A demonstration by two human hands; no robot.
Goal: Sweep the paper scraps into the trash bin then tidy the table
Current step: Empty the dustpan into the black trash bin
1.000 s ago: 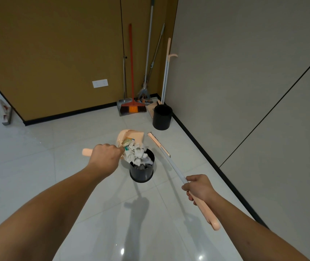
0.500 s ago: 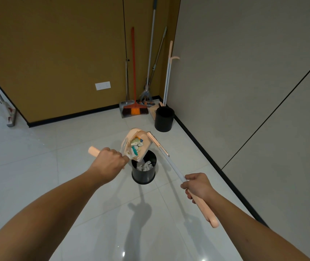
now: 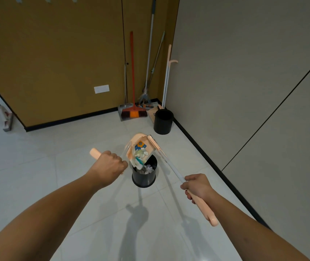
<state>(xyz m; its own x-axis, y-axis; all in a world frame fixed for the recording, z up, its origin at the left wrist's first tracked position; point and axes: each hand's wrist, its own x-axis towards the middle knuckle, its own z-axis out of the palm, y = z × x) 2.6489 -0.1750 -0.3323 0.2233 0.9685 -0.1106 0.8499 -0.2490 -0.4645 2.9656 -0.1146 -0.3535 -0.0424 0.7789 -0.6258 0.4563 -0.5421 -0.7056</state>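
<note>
My left hand (image 3: 110,165) grips the handle of a peach dustpan (image 3: 138,143), which is tipped steeply over a small black trash bin (image 3: 144,178) on the floor. Paper scraps (image 3: 140,157) slide down the pan's lip into the bin, where more scraps lie. My right hand (image 3: 197,186) holds a peach and white broom (image 3: 171,166) by its handle. The broom's narrow head is raised just right of the dustpan, above the bin's rim.
A second, larger black bin (image 3: 163,121) stands by the corner. Behind it lean an orange broom (image 3: 133,112), a grey dustpan, mops and a peach long-handled tool (image 3: 167,76). The grey wall and its black baseboard run close on my right. An upright cleaner stands at far left.
The dustpan has tilted up more steeply and most of the white scraps have dropped into the bin. The broom head stays beside the pan. My view has shifted slightly.
</note>
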